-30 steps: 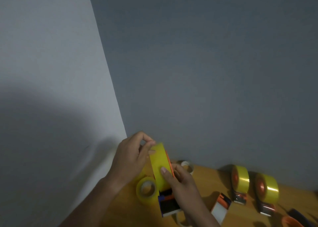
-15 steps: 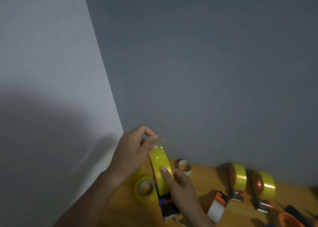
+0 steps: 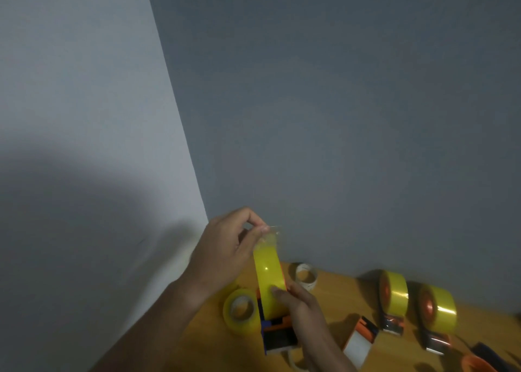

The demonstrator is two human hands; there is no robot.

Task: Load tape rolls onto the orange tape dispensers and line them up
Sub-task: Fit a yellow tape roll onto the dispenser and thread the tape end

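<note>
A glossy yellow tape roll on an orange, blue and black dispenser sits between the hands. Left of them lies a pale yellow loose roll; right of them stand two yellow rolls on orange hubs on the honey-brown wooden surface, against grey walls.

Probably a plain room in a home or small office, dimly lit: 2 bare grey walls meet in a corner above a wooden tabletop.
</note>
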